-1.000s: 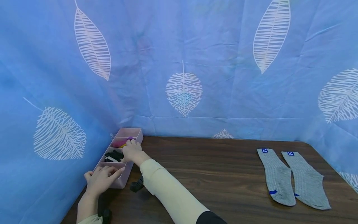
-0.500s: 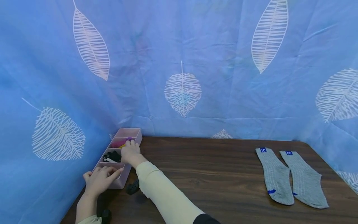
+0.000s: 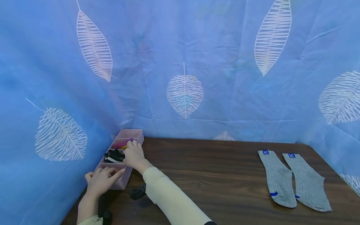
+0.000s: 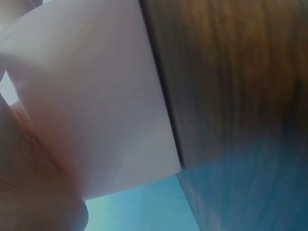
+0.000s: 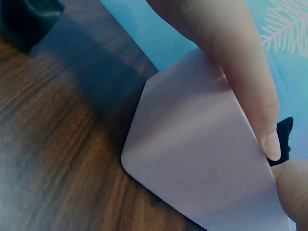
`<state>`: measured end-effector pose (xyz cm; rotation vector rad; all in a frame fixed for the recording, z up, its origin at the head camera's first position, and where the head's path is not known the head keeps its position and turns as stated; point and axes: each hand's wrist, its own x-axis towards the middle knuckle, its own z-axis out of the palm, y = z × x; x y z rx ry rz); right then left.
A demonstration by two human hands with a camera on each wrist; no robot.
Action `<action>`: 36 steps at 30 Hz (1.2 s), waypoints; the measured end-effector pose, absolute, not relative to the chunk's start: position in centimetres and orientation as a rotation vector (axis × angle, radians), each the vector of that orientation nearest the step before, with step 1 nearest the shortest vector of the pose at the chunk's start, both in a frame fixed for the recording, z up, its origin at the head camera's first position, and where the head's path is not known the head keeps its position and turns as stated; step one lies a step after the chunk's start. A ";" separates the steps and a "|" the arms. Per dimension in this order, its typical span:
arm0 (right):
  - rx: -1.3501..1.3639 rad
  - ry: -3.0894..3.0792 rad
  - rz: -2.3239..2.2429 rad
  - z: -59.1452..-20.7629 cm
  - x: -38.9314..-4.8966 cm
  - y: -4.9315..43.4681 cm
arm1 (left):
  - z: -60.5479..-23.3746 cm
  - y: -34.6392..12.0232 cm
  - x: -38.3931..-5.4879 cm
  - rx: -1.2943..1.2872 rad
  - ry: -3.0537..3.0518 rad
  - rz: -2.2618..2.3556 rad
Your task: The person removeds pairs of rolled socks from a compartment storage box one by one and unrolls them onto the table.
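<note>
A long pale pink divided box (image 3: 121,183) stands at the left of the table. My left hand (image 3: 100,181) holds its near end, fingers at the left rim and thumb over the near compartment. The left wrist view shows that hand (image 4: 38,178) against the box wall (image 4: 106,106). My right hand (image 3: 135,155) is at the right rim, beside a black-and-white cloth bundle (image 3: 113,155) in a middle compartment. In the right wrist view, finger and thumb nearly meet over the rim, with the bundle's black cloth (image 5: 285,137) at their tips.
A pink, purple and yellow item (image 3: 120,145) lies in the compartment behind the bundle. Two grey socks (image 3: 278,181) lie flat at the right of the brown wooden table (image 3: 208,175). A blue leaf-print curtain (image 3: 219,93) borders the back and sides.
The black-and-white bundle has shifted slightly and looks rounder between the dividers. My right hand has moved a little left and back again; my left hand stays on the box.
</note>
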<state>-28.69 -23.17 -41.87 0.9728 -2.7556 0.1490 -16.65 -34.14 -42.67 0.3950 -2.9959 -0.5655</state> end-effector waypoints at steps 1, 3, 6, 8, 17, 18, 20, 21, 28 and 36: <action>0.975 -2.733 0.149 -41.9 -28.7 -23.0 | -42.7 -34.1 -16.7 0.399 -2.999 -0.566; 0.986 -2.689 0.141 -42.0 -28.6 -22.8 | -42.6 -34.1 -16.7 0.407 -3.005 -0.568; 0.997 -2.649 0.153 -42.0 -28.5 -22.4 | -42.7 -34.1 -16.8 0.417 -3.014 -0.564; 0.999 -2.637 0.173 -41.9 -28.3 -22.2 | -42.7 -34.1 -16.8 0.421 -3.015 -0.560; 0.994 -2.647 0.317 -41.3 -28.3 -21.4 | -42.6 -34.1 -16.8 0.399 -2.996 -0.552; 0.990 -2.647 0.338 -41.3 -28.3 -21.3 | -42.6 -34.1 -16.8 0.398 -2.995 -0.551; 0.979 -2.649 0.382 -41.2 -28.4 -21.0 | -42.7 -34.1 -16.8 0.401 -2.996 -0.551; 0.973 -2.652 0.405 -41.1 -28.4 -20.9 | -42.7 -34.2 -16.8 0.401 -2.997 -0.551; 0.941 -2.636 0.584 -40.7 -28.0 -19.5 | -42.6 -34.1 -16.9 0.386 -2.994 -0.553; 0.927 -2.533 0.764 -41.0 -27.5 -17.9 | -42.6 -34.2 -16.6 0.385 -2.990 -0.560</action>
